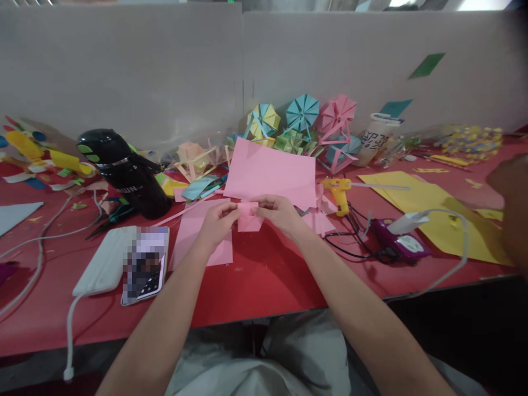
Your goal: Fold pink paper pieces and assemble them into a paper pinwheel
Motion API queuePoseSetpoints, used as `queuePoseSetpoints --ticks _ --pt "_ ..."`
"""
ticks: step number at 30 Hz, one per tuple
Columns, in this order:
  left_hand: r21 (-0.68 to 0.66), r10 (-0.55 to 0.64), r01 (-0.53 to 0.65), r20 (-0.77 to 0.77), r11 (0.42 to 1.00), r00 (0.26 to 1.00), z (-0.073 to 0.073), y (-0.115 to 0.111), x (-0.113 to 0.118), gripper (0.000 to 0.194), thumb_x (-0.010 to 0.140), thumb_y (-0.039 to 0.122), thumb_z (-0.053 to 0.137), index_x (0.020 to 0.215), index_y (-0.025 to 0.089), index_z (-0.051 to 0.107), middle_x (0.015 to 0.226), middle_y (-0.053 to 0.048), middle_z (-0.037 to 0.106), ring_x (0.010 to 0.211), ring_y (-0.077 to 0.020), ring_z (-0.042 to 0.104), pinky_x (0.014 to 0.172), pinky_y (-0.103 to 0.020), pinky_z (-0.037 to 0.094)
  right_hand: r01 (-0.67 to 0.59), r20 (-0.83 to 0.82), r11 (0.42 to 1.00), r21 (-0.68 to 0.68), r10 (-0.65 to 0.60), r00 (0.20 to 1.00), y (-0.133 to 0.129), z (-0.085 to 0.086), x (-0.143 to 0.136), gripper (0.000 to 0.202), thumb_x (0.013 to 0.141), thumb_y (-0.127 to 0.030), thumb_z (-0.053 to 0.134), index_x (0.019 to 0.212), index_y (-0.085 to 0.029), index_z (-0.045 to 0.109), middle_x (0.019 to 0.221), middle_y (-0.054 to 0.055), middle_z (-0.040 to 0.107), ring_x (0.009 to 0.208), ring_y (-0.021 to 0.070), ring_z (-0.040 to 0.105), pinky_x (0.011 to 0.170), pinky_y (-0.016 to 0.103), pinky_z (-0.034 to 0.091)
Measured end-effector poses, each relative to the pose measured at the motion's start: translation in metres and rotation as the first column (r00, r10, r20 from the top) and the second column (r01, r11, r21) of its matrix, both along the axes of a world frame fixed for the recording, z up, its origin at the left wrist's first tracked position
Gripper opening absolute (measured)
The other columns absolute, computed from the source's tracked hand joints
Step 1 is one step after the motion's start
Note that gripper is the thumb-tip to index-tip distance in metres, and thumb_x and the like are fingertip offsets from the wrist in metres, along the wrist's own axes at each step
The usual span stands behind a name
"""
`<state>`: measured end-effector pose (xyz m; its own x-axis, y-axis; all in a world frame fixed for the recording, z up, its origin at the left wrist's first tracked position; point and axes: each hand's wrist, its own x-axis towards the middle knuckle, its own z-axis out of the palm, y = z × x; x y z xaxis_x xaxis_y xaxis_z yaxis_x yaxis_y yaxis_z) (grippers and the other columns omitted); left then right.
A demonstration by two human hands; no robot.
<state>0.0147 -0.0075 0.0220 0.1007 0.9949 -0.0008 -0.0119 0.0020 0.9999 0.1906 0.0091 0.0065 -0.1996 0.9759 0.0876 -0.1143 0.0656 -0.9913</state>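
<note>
A small pink piece of paper (249, 221) is held between my two hands, just above the red table. My left hand (218, 224) pinches its left edge with thumb and fingers. On the other side, my right hand (279, 213) grips the upper right edge. Under my left hand lies a pink sheet (187, 237), flat on the table. Behind both hands a larger pink sheet (272, 171) rests against a pile of folded paper pieces. Whether the small paper is folded in layers, I cannot make out.
A black bottle (132, 179), a white power bank (108, 259) and a phone (150, 269) are on the left. Rightward are a yellow glue gun (339, 192), a purple power strip (398, 239) and yellow sheets (429, 212). Paper umbrellas (303, 113) stand behind.
</note>
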Motion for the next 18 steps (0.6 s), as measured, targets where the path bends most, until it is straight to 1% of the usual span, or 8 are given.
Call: queuePoseSetpoints --ticks 4,8,11,14,16,18 --pt "0.043 0.043 -0.041 -0.034 0.998 0.999 0.0028 -0.0019 0.0009 0.024 0.064 0.039 0.075 0.068 0.017 0.068 0.071 -0.001 0.063 0.067 -0.0149 0.057 0.064 -0.028 0.050 -0.001 0.038 0.999 0.039 -0.001 0.999 0.0006 -0.0021 -0.0003 0.030 0.067 -0.031 0.075 0.095 -0.020 0.075 0.076 0.001 0.067 0.071 0.0132 0.059 0.074 0.032 0.048" --pt "0.076 0.069 -0.063 -0.078 0.995 0.995 0.0052 -0.0032 0.0005 0.025 0.066 0.042 0.075 0.068 0.017 0.071 0.070 -0.002 0.064 0.069 -0.0159 0.058 0.063 -0.028 0.051 0.004 0.044 0.997 0.078 -0.007 0.999 0.0008 -0.0032 0.0006 0.033 0.069 -0.033 0.074 0.099 -0.020 0.075 0.079 0.000 0.067 0.072 0.0131 0.058 0.075 0.033 0.047" --pt "0.099 0.084 -0.075 -0.096 0.992 0.992 0.0052 -0.0030 -0.0001 0.022 0.067 0.040 0.074 0.068 0.018 0.073 0.071 -0.002 0.066 0.070 -0.0166 0.059 0.063 -0.028 0.052 0.021 0.042 0.997 0.069 -0.024 0.999 0.0003 -0.0019 0.0008 0.033 0.069 -0.031 0.073 0.100 -0.020 0.074 0.080 0.001 0.068 0.073 0.0130 0.060 0.076 0.033 0.047" --pt "0.122 0.084 -0.070 -0.116 0.990 0.990 0.0034 -0.0017 -0.0015 0.019 0.069 0.037 0.072 0.065 0.018 0.071 0.067 -0.002 0.063 0.066 -0.0155 0.057 0.062 -0.028 0.050 0.045 0.046 0.997 0.059 -0.048 0.998 -0.0005 0.0001 0.0013 0.032 0.069 -0.029 0.074 0.100 -0.020 0.073 0.083 0.002 0.069 0.075 0.0135 0.062 0.078 0.033 0.048" --pt "0.163 0.086 -0.064 -0.137 0.985 0.987 0.0024 -0.0008 -0.0027 0.015 0.068 0.033 0.072 0.065 0.018 0.069 0.065 -0.001 0.062 0.064 -0.0143 0.056 0.061 -0.027 0.047 0.029 0.067 0.997 0.078 -0.034 0.997 -0.0006 0.0007 0.0023 0.031 0.070 -0.028 0.074 0.099 -0.020 0.073 0.083 0.003 0.070 0.074 0.0137 0.063 0.078 0.033 0.048" --pt "0.200 0.077 -0.045 -0.157 0.979 0.985 0.0022 -0.0003 -0.0037 0.013 0.068 0.031 0.072 0.067 0.018 0.070 0.067 -0.001 0.063 0.065 -0.0140 0.056 0.061 -0.026 0.046 -0.007 0.084 0.994 0.113 -0.003 0.996 -0.0003 0.0007 0.0037 0.029 0.071 -0.030 0.073 0.098 -0.020 0.074 0.083 0.003 0.071 0.074 0.0141 0.063 0.077 0.033 0.049"
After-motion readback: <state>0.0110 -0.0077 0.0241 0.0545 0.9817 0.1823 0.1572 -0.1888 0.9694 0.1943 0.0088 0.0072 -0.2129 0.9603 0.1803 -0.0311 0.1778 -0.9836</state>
